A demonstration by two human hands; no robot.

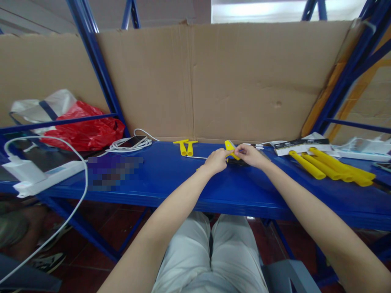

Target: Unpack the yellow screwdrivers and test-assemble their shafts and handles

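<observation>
Above the blue tabletop, a yellow scraper (229, 145) with a pale edge along its head is held between my two hands. My left hand (216, 160) is closed around its handle end, the fingers pointing right. With thumb and fingertips pinched together, my right hand (249, 155) meets it from the other side; whether a small part sits in that pinch cannot be made out. Just left of my left hand lies a thin metal rod (196, 157). Something black (236, 162) shows partly beneath my hands. Two yellow T-shaped pieces (185, 147) lie farther left.
Several yellow tube-like handles (331, 165) lie at the right beside a black-and-white box (301, 146). Coiled white cable (130, 144), a power strip (58, 177) and a red bag (87, 128) occupy the left. Cardboard (238, 81) walls the back. A person's shoe (49, 262) shows lower left.
</observation>
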